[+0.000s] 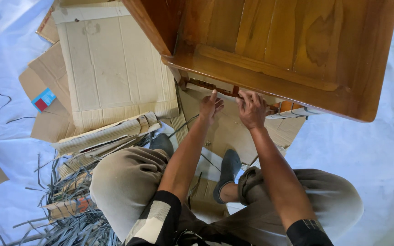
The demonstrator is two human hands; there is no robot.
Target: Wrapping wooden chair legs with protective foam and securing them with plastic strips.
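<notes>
Reaching under the edge of a wooden cabinet (270, 50) with both hands.

Left hand (210, 107) is loosely open, its forefinger raised and touching the pale strip (206, 87) just below the cabinet's lower rail. Right hand (251, 109) curls its fingers over the same edge, pressing there; whether it grips anything is unclear. The cabinet lies over flattened cardboard (115, 68), with grey plastic straps (69, 218) heaped near the person's left knee.
</notes>
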